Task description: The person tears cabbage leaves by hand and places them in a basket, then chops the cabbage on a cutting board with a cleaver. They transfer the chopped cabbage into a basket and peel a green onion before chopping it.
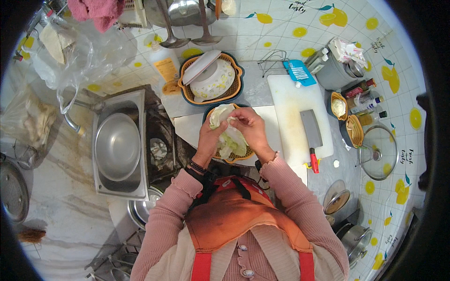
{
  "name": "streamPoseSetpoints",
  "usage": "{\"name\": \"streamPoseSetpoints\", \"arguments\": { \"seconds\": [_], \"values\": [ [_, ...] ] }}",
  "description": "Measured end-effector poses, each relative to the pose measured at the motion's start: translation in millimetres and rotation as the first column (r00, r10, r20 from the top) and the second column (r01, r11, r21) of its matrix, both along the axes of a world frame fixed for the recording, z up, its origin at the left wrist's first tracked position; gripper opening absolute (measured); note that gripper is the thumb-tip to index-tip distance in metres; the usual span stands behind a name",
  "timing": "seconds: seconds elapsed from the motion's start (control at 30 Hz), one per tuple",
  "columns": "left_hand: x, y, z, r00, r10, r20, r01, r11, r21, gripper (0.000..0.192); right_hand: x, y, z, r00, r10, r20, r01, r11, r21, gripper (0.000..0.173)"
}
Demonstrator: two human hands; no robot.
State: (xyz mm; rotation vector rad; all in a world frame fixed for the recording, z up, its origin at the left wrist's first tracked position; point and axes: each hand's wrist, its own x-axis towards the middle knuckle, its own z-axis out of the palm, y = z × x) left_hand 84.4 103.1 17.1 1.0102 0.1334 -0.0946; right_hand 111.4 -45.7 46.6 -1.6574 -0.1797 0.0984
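Note:
Both hands meet over a yellow-orange draining basket (232, 160) set in a dark bowl. My left hand (210, 136) grips a pale cabbage leaf (218, 118) by its lower part. From the other side, my right hand (250, 125) pinches the leaf's edge between thumb and fingers. Below the hands, light green leaf pieces (235, 144) lie in the basket, partly covered by the right hand. To the right, a cleaver (311, 128) with a red handle rests on a white cutting board (286, 105).
Behind the hands stands another basket (210, 101) holding white bowls. A steel sink basin (117, 147) is at left. Along the right wall are bottles (358, 100), two small baskets (352, 131) and a glass lid (377, 153). Ladles (207, 39) hang at the back.

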Motion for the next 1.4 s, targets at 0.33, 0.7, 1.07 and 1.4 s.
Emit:
{"name": "streamPoseSetpoints", "arguments": {
  "seconds": [0.33, 0.7, 1.07, 1.4],
  "values": [
    [1.2, 10.9, 12.2, 0.991, 0.082, -0.106, -0.083, 0.997, -0.004, 0.037, 11.6, -25.7, -22.0, 0.999, 0.046, 0.025, -0.049, 0.991, 0.125, 0.027],
    [15.2, 32.0, 71.9, 0.975, 0.224, 0.007, -0.222, 0.968, -0.114, 0.039, -25.4, 0.0, -127.0, 0.800, 0.551, -0.238, -0.551, 0.517, -0.655, 0.027],
    [34.9, 44.2, 93.0, 0.963, 0.262, 0.066, -0.250, 0.957, -0.147, 0.038, -20.9, -30.5, -83.3, 0.931, 0.364, 0.017, -0.268, 0.716, -0.645, 0.015],
    [33.2, 37.0, 68.4, 0.957, 0.289, -0.008, -0.287, 0.947, -0.142, 0.038, 16.4, 17.8, -142.1, 0.767, 0.493, 0.410, -0.031, 0.667, -0.744, 0.051]
  ]
}}
